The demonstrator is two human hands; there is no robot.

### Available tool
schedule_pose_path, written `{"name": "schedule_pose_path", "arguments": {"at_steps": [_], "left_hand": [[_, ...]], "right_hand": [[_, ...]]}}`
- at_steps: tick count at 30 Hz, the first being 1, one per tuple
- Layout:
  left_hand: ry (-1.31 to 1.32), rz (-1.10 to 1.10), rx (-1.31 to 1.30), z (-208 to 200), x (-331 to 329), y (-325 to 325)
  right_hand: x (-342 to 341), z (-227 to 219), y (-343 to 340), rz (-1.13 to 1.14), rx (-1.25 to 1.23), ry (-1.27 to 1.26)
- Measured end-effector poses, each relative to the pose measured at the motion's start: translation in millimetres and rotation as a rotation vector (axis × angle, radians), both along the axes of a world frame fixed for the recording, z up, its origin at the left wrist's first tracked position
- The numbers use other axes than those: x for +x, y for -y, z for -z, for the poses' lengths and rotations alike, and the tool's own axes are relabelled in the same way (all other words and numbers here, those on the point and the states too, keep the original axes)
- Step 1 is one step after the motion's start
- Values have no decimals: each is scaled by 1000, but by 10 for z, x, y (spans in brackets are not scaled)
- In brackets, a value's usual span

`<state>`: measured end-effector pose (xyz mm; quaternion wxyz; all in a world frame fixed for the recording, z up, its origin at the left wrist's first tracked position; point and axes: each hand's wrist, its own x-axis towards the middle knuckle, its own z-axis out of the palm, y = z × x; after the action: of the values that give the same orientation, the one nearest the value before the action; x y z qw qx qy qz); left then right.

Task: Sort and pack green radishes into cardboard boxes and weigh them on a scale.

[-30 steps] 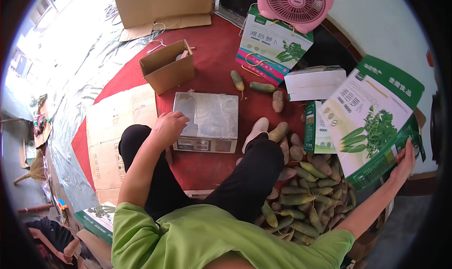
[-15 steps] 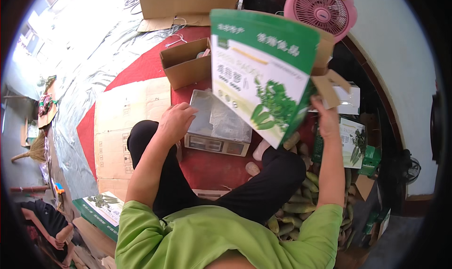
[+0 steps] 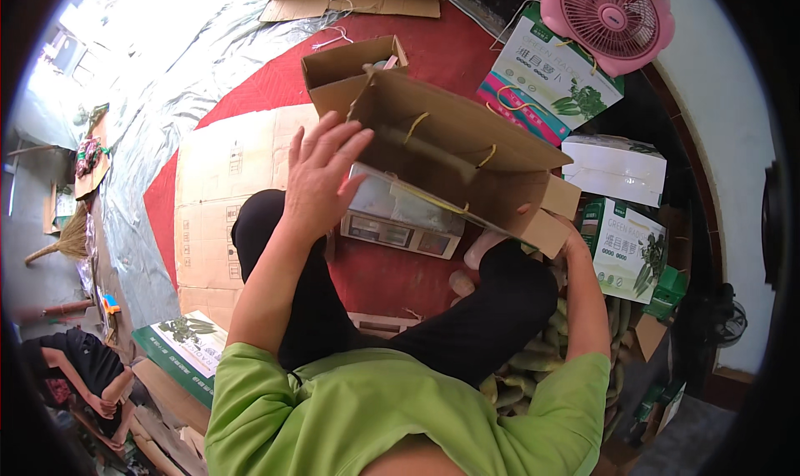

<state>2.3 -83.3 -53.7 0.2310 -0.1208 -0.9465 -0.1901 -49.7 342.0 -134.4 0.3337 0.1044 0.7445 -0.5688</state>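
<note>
An open cardboard gift box (image 3: 458,130) is tilted toward me above the floor, its brown inside and yellow cord handles showing. Round its right end, by the end flap, my right hand (image 3: 568,241) grips it; part of that hand is behind the flap. My left hand (image 3: 323,163) is raised at the box's left end with the fingers spread, and I cannot tell whether it touches the cardboard. Partly covered by the box, a weighing scale (image 3: 398,232) with a plastic-wrapped top stands in front of my crossed legs.
Green radishes (image 3: 537,361) lie heaped by my right leg. Printed cartons (image 3: 629,251) and a pink fan (image 3: 607,17) line the right wall. A small brown box (image 3: 333,72) sits beyond the scale, and flattened cardboard (image 3: 204,209) lies left. Another person (image 3: 83,368) is at lower left.
The box has come down and tipped, so its open inside shows in place of its printed green face. My left hand has lifted and spread toward it. My right hand has lowered with the box.
</note>
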Motion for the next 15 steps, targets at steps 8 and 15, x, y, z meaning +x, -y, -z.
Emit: {"name": "schedule_pose_path", "arguments": {"at_steps": [8, 15], "left_hand": [[9, 80, -159, 206, -120, -126], [13, 82, -139, 172, -43, -41]], "right_hand": [[14, 742, -446, 108, -204, -27], [-221, 1001, -455, 242, -114, -32]]}}
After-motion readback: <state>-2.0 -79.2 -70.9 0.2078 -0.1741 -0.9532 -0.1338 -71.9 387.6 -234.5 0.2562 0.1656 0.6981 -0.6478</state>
